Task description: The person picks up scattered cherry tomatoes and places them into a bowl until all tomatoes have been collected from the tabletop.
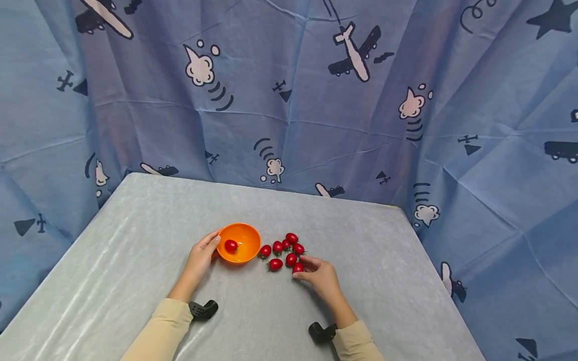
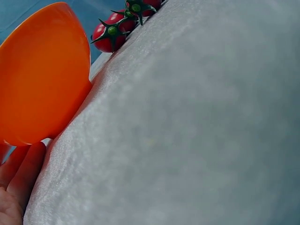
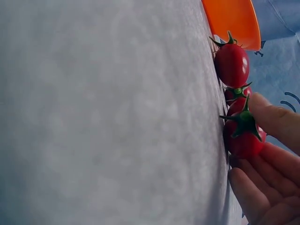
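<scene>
We count one orange bowl (image 1: 239,242) holding one tomato (image 1: 231,245), steadied by our left hand (image 1: 201,254) curled on its 9 o'clock rim; seven tomatoes (image 1: 282,253) lie loose on the grey surface (image 1: 135,260) at its 3 o'clock, our right hand (image 1: 319,277) pinching the nearest tomato (image 1: 297,268).

head view high above table (image 1: 135,250), wrist views table-level, sharing orange bowl (image 1: 239,242)

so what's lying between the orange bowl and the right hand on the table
A cluster of red cherry tomatoes lies between the orange bowl and the right hand, whose fingers pinch the nearest tomato. The head view shows it best.
</scene>
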A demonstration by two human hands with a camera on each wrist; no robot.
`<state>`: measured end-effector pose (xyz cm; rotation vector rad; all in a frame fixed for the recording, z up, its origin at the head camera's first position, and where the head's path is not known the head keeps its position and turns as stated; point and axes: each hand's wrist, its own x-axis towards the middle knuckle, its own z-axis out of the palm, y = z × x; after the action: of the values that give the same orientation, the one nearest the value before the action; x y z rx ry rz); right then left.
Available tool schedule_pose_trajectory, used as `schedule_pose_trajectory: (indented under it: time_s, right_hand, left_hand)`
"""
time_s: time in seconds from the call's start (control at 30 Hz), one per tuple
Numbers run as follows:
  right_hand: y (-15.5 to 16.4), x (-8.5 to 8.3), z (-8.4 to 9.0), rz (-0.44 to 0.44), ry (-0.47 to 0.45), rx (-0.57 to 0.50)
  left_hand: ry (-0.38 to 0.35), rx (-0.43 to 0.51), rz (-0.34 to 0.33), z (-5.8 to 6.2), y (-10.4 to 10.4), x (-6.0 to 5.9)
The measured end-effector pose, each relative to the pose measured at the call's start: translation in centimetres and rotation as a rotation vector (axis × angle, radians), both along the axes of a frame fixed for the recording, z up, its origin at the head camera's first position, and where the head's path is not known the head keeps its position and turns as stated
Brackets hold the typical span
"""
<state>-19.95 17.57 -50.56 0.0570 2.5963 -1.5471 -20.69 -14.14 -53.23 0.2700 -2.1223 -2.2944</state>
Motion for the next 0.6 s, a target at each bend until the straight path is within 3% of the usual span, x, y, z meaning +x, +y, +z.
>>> schedule_pose_trajectory:
  time_s: [0.6]
  right_hand:
    - [-0.21, -0.15, -0.24, -0.014, 0.029, 0.056]
  left_hand:
    - [0.001, 0.002, -0.003, 0.12, -0.02, -0.03]
